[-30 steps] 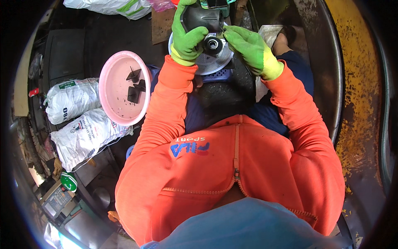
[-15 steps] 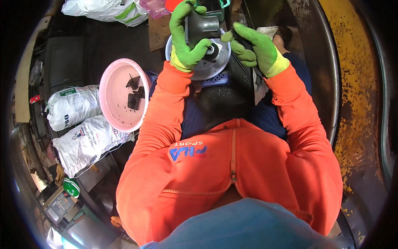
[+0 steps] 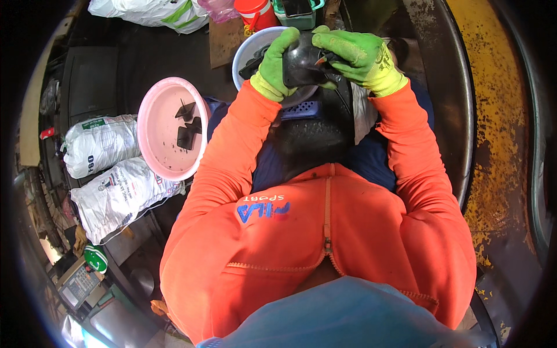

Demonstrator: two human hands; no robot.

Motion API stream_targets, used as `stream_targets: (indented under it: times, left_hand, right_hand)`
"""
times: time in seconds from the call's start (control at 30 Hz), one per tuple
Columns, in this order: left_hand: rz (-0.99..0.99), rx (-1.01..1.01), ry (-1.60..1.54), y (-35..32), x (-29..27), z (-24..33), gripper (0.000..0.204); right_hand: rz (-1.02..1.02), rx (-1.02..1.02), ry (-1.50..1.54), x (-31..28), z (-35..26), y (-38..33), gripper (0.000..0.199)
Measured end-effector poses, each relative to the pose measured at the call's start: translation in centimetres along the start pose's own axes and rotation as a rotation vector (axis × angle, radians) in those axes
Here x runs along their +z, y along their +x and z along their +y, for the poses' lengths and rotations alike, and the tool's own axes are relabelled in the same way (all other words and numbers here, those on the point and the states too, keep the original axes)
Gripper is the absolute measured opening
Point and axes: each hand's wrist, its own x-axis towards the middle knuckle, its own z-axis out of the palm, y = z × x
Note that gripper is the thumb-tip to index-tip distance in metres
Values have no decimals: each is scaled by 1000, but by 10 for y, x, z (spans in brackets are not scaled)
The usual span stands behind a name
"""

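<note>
head view: the person's two gloved hands were raised near the top edge, close together, with a glossy black plastic piece (image 3: 301,61) between them. the left hand (image 3: 272,71) was clamped on the left side of the piece, fingers over its upper edge. the right hand (image 3: 361,55) was bent around the piece's right end; a small orange-brown tip showed by its fingers, and i could not tell whether it gripped the piece or that small thing.

the piece was held above the right part of a pale blue basin (image 3: 253,44), in which dark parts (image 3: 250,67) lay near the left rim. a purple-blue perforated tray (image 3: 301,110) showed just below that basin's lower edge.

well to the left, a pink basin (image 3: 161,124) carried black pointed pieces (image 3: 185,138) toward its right rim. two white sacks (image 3: 98,146) lay beside its left edge. beyond the pale blue basin's upper rim stood a red container (image 3: 253,7) and a green box (image 3: 299,22).
</note>
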Motion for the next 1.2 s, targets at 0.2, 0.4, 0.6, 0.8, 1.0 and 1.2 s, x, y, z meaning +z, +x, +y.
stream_targets:
  times: [0.2, 0.4, 0.6, 0.8, 1.0, 1.2]
  left_hand:
    - [-167, 81, -72, 9, -13, 17, 74]
    - [-35, 252, 170, 2, -6, 24, 76]
    - [-77, 325, 194, -9, 3, 32, 77]
    - [-213, 372, 146, -19, 15, 35, 76]
    - [-192, 524, 160, -20, 27, 31, 84]
    - [-200, 652, 370, -17, 26, 27, 90]
  right_hand:
    - [163, 659, 393, -2, -4, 0, 24]
    - [31, 315, 31, 17, -2, -2, 25]
    - [34, 210, -43, 23, -8, -5, 29]
    - [4, 293, 42, 31, -21, -1, 30]
    - [-14, 526, 328, 38, -34, -3, 30]
    - [-19, 675, 588, 42, -46, -7, 29]
